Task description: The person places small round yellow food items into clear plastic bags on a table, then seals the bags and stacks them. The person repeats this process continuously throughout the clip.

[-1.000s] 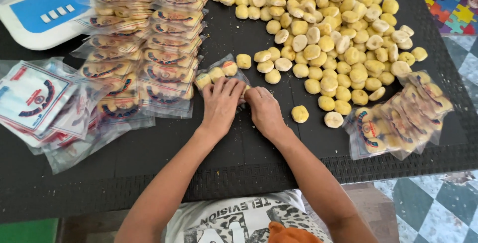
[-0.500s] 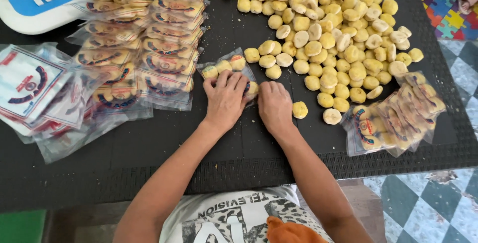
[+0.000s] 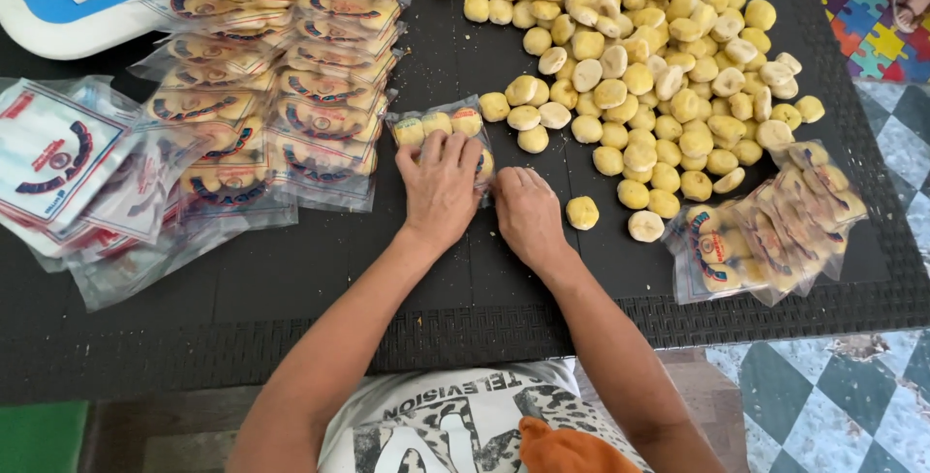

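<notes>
Black mat (image 3: pixel 291 279) lies over checkered floor tiles (image 3: pixel 852 405).

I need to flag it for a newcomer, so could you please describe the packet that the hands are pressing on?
On the black mat, look just right of the stacked printed packets. There the left hand lies flat on a clear packet of round yellow biscuits. Unlike its neighbours it lies alone, and shows no printed label.

Bare bench (image 3: pixel 291 279) is lying open below the hands; stacked packets (image 3: pixel 291 95) (left) and loose biscuits (image 3: pixel 639 57) are crowding the far side.
</notes>
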